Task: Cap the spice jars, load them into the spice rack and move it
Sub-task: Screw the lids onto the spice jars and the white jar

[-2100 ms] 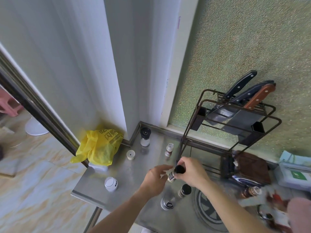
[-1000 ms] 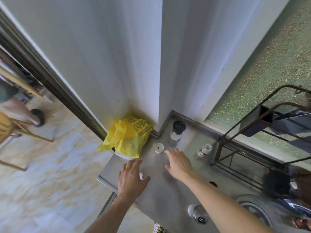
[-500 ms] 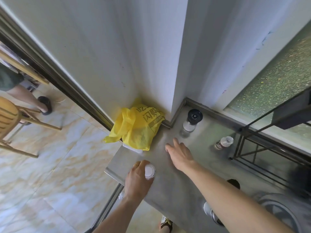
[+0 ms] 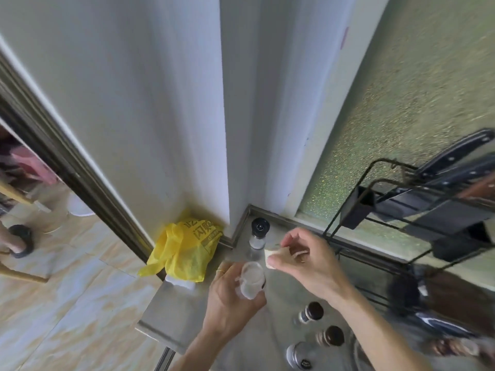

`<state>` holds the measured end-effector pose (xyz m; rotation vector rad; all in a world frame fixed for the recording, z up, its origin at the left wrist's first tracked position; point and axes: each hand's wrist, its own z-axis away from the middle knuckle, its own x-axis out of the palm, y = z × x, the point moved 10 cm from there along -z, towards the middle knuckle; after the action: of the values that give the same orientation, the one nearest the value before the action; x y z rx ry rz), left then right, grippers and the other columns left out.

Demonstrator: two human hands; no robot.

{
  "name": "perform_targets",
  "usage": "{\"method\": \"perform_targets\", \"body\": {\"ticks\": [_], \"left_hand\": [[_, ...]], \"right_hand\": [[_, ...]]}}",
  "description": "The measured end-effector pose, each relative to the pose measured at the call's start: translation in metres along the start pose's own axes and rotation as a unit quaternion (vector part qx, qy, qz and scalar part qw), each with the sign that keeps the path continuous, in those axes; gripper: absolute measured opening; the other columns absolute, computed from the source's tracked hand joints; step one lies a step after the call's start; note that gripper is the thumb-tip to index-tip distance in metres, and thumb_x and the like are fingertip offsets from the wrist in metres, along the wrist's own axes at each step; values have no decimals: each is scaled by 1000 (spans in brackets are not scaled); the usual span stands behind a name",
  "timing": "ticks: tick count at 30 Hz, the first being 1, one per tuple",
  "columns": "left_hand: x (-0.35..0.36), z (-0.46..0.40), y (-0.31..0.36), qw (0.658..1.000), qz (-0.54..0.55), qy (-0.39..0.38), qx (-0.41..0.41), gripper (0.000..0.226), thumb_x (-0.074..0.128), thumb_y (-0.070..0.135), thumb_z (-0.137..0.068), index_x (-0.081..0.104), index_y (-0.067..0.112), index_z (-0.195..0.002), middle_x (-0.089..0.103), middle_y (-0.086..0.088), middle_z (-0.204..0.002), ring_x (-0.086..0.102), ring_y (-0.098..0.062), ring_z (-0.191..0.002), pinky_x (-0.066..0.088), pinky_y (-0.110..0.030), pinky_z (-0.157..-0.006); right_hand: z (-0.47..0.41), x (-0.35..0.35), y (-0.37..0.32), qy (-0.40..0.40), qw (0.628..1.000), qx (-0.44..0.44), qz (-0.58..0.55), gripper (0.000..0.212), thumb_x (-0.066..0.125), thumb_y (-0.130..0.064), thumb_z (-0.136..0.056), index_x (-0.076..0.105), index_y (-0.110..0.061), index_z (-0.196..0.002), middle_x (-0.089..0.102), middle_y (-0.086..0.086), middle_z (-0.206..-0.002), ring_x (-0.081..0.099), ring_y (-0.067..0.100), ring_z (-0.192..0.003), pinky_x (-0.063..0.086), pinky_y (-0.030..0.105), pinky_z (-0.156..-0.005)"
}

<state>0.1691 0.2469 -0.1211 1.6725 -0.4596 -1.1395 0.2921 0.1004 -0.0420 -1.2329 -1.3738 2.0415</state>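
Note:
My left hand (image 4: pixel 230 295) grips a small clear spice jar (image 4: pixel 251 280) with a white open mouth, held above the steel counter (image 4: pixel 171 311). My right hand (image 4: pixel 308 263) pinches a small white cap (image 4: pixel 270 259) just to the right of the jar's mouth. Two jars with dark caps (image 4: pixel 312 312) (image 4: pixel 330 336) stand on the counter near my right forearm. Beside them sits a steel shaker (image 4: pixel 297 354). A black-topped grinder (image 4: pixel 258 232) stands in the back corner. The black wire spice rack (image 4: pixel 375 210) is at the right.
A yellow plastic bag (image 4: pixel 187 247) lies at the counter's back left edge against the wall. Knives (image 4: pixel 460 159) sit in the rack's upper tier. The counter's left edge drops to a tiled floor. A frosted window is behind the rack.
My left hand has lifted the white-mouthed jar off the counter. My right hand has picked up the small white cap and brought it beside the jar. The view has swung right.

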Motion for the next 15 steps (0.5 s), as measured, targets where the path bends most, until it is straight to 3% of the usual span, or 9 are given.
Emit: {"method": "perform_targets", "body": {"ticks": [5,8,12,15], "left_hand": [[7,0,77,995,65,-32,74,59,84,34,-62,60,36,-115,69,17,-106,66,-4,-104,52,-11,-83],[7,1,119,985,135,-63,90,52,83,29,-64,60,32,-111,69,16,-107,66,-5,-104,50,-9,-83],[18,5,152,938,315,-146,22,42,73,22,-65,67,22,-107,70,-2,-106,64,-18,-96,49,-32,-81],[37,18,171,854,476,-204,-55,51,64,22,-68,64,2,-115,66,-20,-103,56,-31,-87,41,-47,-79]], "right_hand": [[32,-47,-50,-7,998,-61,-24,40,85,-13,-74,68,-31,-105,75,-13,-107,71,3,-101,57,20,-79],[49,-73,-80,-22,995,-96,-23,47,78,-7,-78,70,-31,-117,74,-11,-115,70,5,-111,57,21,-86],[69,-103,-115,-50,991,-122,6,46,74,-4,-84,71,-32,-119,74,-4,-117,71,11,-111,60,32,-94],[81,-121,-128,-60,990,-125,30,44,74,1,-85,71,-30,-116,74,-4,-114,72,10,-106,60,34,-94]]}}
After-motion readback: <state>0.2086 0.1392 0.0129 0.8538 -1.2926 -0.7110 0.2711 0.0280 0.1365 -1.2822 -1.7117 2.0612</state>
